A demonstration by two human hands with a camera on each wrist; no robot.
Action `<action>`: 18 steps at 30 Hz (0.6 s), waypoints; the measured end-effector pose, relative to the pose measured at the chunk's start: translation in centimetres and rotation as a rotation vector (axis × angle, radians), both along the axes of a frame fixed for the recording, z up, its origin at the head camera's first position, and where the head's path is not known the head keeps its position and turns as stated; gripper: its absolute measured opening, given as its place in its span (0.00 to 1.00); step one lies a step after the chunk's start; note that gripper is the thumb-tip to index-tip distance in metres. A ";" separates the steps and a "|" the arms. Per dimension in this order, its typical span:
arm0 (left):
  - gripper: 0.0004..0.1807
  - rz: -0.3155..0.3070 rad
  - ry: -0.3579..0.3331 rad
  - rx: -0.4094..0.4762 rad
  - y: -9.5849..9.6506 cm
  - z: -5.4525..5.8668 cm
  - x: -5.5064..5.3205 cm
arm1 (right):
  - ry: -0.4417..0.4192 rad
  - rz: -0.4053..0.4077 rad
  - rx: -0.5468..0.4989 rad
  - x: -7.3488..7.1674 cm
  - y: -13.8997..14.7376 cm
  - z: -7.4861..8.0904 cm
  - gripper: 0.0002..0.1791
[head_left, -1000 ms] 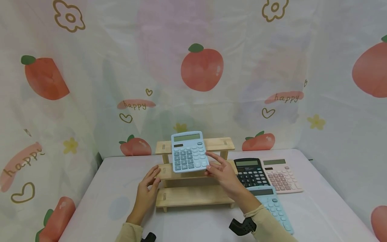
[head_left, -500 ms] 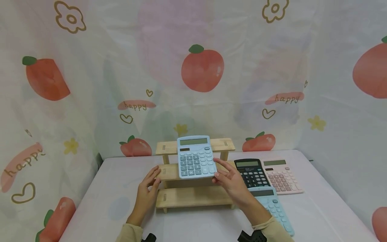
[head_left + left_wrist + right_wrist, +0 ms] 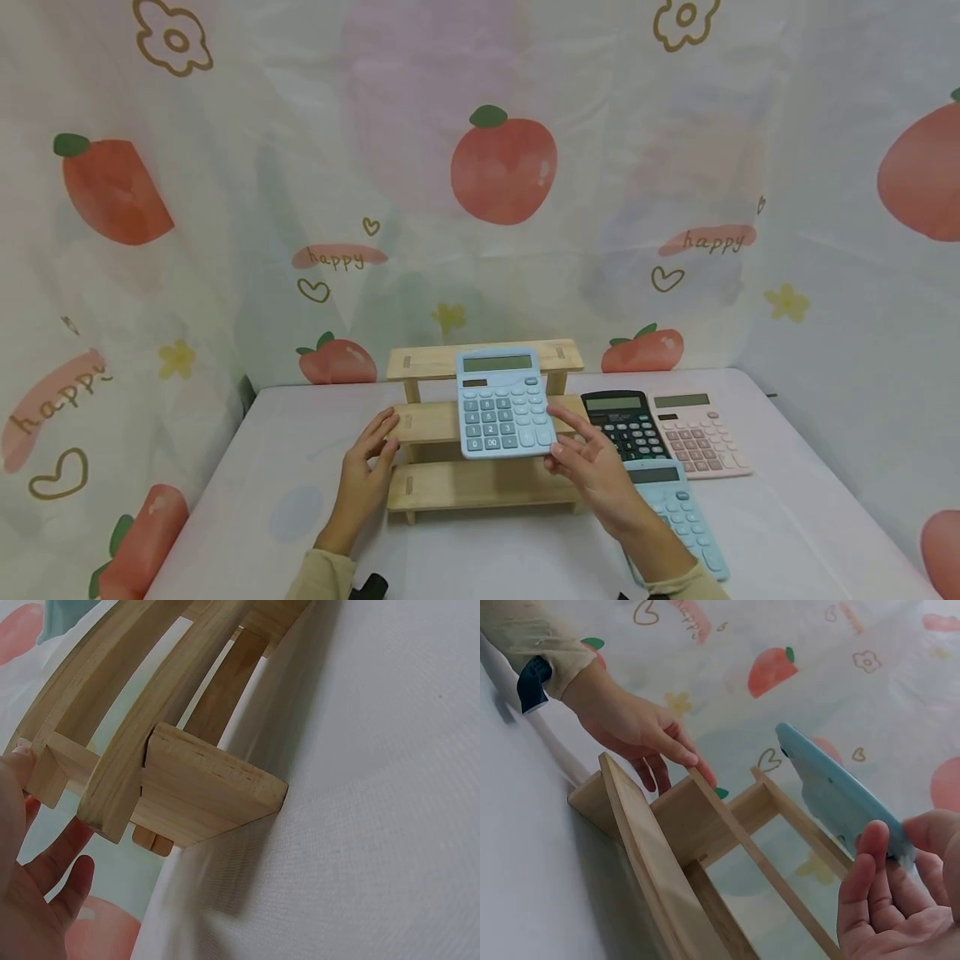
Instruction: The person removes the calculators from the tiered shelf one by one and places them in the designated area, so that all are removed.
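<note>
My right hand grips a light-blue calculator by its lower right edge, keys and screen facing me. The calculator is tilted in front of the upper and middle boards of a three-tier wooden display shelf; in the right wrist view, the calculator is clear of the boards, with thumb and fingers at its near end. My left hand pinches the left end of the middle board, as the right wrist view shows. In the left wrist view, fingers lie around the board ends of the shelf.
Right of the shelf lie a black calculator, a pink calculator and another blue calculator, partly behind my right forearm. A white cloth covers the table. Fruit-printed curtains stand behind and at both sides.
The held blue calculator has moved right and lower in the head view, together with my right hand. My left hand and the shelf have stayed in place.
</note>
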State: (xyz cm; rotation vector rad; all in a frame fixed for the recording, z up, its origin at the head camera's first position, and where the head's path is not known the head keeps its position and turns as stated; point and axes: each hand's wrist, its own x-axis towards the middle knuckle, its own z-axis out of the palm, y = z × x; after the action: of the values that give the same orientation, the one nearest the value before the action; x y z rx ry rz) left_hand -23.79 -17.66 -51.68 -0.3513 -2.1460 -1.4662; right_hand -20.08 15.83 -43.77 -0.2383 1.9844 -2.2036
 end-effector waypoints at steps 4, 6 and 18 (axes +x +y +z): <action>0.20 0.021 -0.002 -0.017 0.3 0.4 0.2 | -0.016 0.010 0.004 0.4 0.6 -0.2 0.33; 0.20 0.023 -0.003 -0.023 0.5 1.0 0.6 | -0.016 0.032 0.004 0.7 0.9 -0.3 0.34; 0.19 -0.008 -0.007 0.010 1.1 3.2 1.9 | -0.048 0.041 0.026 2.1 2.7 -1.0 0.37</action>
State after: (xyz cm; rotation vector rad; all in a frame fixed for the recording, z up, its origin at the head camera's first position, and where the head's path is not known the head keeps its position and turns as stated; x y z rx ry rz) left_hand -21.94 -16.57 -48.52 -0.3513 -2.1444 -1.4845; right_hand -17.98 18.57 -44.72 -0.2193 1.9639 -2.1371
